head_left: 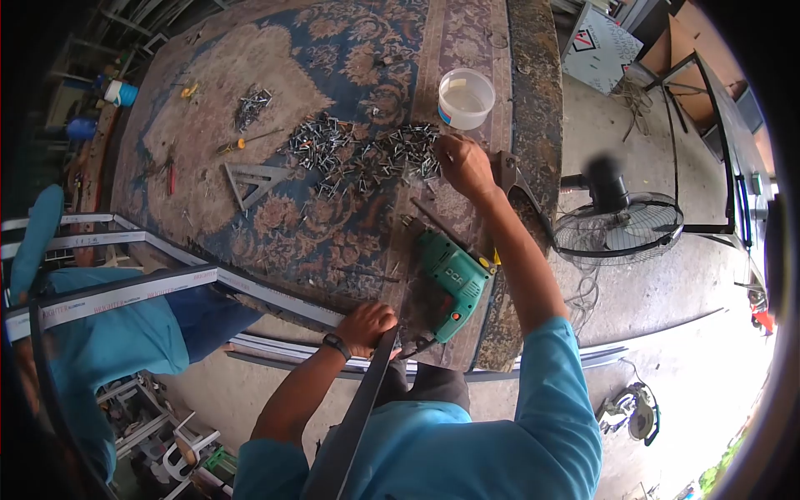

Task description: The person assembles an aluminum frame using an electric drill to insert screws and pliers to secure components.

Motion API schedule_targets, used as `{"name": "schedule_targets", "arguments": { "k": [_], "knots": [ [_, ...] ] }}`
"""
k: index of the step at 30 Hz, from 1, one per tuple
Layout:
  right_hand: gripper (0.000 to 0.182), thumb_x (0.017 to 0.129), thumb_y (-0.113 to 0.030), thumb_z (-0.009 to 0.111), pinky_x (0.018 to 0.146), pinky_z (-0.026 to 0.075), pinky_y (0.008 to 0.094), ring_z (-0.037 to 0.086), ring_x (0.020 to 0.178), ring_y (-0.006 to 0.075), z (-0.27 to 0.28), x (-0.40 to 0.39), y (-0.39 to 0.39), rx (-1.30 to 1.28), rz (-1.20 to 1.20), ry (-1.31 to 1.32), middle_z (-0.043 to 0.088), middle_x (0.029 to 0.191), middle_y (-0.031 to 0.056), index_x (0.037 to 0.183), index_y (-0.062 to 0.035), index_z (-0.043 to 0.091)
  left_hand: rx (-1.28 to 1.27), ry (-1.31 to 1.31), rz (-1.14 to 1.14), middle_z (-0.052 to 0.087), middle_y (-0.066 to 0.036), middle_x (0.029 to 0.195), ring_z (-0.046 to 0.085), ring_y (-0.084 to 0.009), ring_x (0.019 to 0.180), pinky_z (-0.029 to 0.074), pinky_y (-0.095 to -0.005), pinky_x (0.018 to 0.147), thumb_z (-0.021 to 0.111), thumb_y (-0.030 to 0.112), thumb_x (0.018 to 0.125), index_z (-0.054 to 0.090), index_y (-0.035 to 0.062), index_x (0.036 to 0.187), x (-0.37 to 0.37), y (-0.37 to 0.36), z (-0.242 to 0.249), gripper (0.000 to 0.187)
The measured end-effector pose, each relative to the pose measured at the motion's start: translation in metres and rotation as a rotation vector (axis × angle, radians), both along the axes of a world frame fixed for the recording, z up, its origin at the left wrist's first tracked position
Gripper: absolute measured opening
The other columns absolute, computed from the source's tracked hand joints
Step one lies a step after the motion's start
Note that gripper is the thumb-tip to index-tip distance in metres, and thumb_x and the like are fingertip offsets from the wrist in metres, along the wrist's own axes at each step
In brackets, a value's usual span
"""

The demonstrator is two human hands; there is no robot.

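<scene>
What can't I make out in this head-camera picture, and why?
All in the head view:
Right hand: what, if anything, it holds by the screws; its own back hides this.
Left hand: its grip near the dark bar; the palm is out of sight.
Other person: partly cut off by the dark left edge.
Fan motor: details blurred.
Silver sheet: fine print too small.

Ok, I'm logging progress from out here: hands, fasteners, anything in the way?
Left hand gripping dark bar. Right hand at edge of loose fasteners, grip hidden. Possibly in the way: green drill near bar's tip.
</scene>
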State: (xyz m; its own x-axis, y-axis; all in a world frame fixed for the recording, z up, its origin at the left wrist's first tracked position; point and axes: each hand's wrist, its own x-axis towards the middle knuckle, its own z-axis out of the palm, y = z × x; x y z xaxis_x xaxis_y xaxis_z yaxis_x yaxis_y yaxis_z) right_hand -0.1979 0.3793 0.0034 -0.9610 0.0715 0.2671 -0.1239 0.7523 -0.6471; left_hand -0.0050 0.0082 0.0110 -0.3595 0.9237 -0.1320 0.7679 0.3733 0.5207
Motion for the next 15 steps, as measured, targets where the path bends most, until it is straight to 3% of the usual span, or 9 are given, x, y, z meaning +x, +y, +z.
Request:
{"name": "schedule_targets", "arguments": {
  "k": [5, 9, 12, 13, 15],
  "knots": [
    [0.027, 0.089, -0.018, 0.069, 0.097, 0.052, 0.0489, 0.056, 0.119, 0.0349, -0.009, -0.009, -0.03, 0.222, 0.258, -0.066, 0.062, 0.12, 0.0103, 0.115, -0.0207, 0.076, -0.014, 0.012, 0.007, 0.058, -0.01, 0.116, 0.058, -0.0318, 0.116, 0.046, -0.047, 0.101, 0.078, 0.058, 0.079, 0.057, 0.0096, 0.111, 0.002, 0.0, 0.002, 0.062],
    [0.023, 0.086, -0.021, 0.077, 0.098, 0.051, 0.0467, 0.057, 0.118, 0.0354, 0.009, -0.01, -0.027, 0.406, 0.047, -0.107, 0.065, 0.12, 0.0099, 0.109, -0.023, 0.077, -0.014, 0.011, -0.005, 0.058, -0.011, 0.116, 0.058, -0.0323, 0.116, 0.046, -0.0474, 0.101, 0.076, 0.059, 0.081, 0.057, 0.0086, 0.111, 0.001, -0.001, 0.002, 0.062],
    [0.024, 0.083, -0.018, 0.078, 0.098, 0.051, 0.0495, 0.06, 0.113, 0.0363, 0.002, -0.025, -0.037, 0.234, 0.091, 0.006, 0.067, 0.114, 0.0112, 0.106, -0.0199, 0.076, 0.0, 0.009, -0.013, 0.058, -0.012, 0.116, 0.057, -0.0322, 0.116, 0.045, -0.0473, 0.101, 0.074, 0.061, 0.082, 0.057, 0.0081, 0.112, 0.001, -0.003, -0.001, 0.063],
    [0.021, 0.09, -0.019, 0.063, 0.097, 0.051, 0.0516, 0.062, 0.114, 0.0347, 0.003, -0.032, -0.04, 0.227, 0.228, -0.046, 0.068, 0.111, 0.0121, 0.106, -0.0153, 0.076, -0.004, 0.014, -0.012, 0.058, -0.012, 0.116, 0.057, -0.032, 0.116, 0.045, -0.0471, 0.102, 0.073, 0.062, 0.082, 0.057, 0.008, 0.112, 0.001, -0.002, -0.001, 0.063],
    [0.023, 0.092, -0.022, 0.061, 0.098, 0.051, 0.0515, 0.063, 0.115, 0.0337, 0.005, -0.042, -0.063, 0.336, 0.134, -0.246, 0.07, 0.111, 0.0122, 0.107, -0.0121, 0.076, -0.017, 0.024, -0.01, 0.058, -0.011, 0.116, 0.057, -0.0315, 0.116, 0.045, -0.0468, 0.102, 0.072, 0.063, 0.083, 0.057, 0.008, 0.112, 0.001, -0.002, 0.002, 0.064]
  ]
}}
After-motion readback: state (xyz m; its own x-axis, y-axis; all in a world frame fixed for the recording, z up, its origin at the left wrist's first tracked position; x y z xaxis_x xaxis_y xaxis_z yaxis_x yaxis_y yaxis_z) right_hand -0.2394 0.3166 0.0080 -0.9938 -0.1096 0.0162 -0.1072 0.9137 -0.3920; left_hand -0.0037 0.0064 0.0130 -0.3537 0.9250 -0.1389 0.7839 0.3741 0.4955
